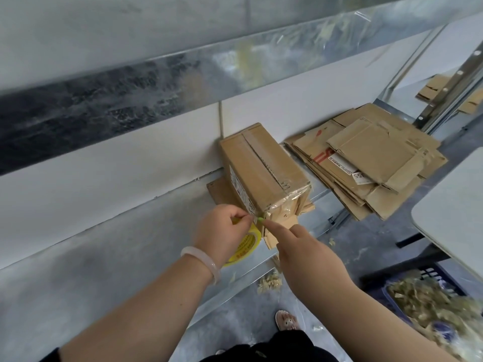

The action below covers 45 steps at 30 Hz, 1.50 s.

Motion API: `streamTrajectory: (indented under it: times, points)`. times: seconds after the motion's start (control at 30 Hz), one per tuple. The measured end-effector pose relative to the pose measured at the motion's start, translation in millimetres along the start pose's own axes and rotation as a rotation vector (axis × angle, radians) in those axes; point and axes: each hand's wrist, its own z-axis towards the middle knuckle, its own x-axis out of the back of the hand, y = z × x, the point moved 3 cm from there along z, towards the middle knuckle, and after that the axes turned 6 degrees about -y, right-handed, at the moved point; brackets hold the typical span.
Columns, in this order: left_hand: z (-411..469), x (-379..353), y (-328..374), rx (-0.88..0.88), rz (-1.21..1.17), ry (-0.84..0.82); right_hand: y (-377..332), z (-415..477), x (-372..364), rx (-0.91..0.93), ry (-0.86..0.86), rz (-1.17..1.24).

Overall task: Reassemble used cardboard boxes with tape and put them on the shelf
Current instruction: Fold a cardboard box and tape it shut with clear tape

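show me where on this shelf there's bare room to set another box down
Bare shelf runs left of the taped box, between wall and front edge. A narrow strip is free between box and flattened cardboard stack. Crowded: the right end under that stack, and the box's near corner, where left hand, tape roll and right hand meet.

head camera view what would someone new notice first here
A taped cardboard box sits mid-frame on the metal shelf, with both hands at its near corner. The left hand holds a yellow roll of tape there, and the right hand presses one fingertip on the corner. To the right on the shelf lies a stack of flattened boxes.
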Motion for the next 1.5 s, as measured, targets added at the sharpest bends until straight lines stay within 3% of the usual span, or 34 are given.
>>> streamTrajectory:
  times: [0.2,0.4,0.7,0.97,1.07,1.2,1.33,1.43,1.5]
  points:
    - [9,4,-10,0.03,-0.049,-0.003,17,2,-2,-0.042,-0.023,0.057]
    - [6,21,-17,-0.009,0.008,-0.024,14,5,0,0.073,-0.002,0.113]
    - [-21,87,-59,-0.249,0.489,0.126,-46,56,-45,0.259,-0.166,0.074]
    - [-29,85,-119,-0.267,0.786,0.083,-94,106,-79,0.455,-0.156,-0.321]
    - [-31,79,-129,-0.22,0.797,0.039,-97,105,-75,0.485,-0.114,-0.304]
    - [-32,80,-138,-0.155,0.807,0.018,-79,70,-44,0.689,0.203,0.036]
    - [-37,78,-105,-0.174,0.771,0.223,-19,36,25,0.813,0.631,0.223]
    - [-26,61,-49,-0.273,0.468,0.271,41,39,74,0.618,0.865,0.247]
    - [-14,37,-13,-0.206,0.054,0.196,74,56,91,0.341,0.741,0.417]
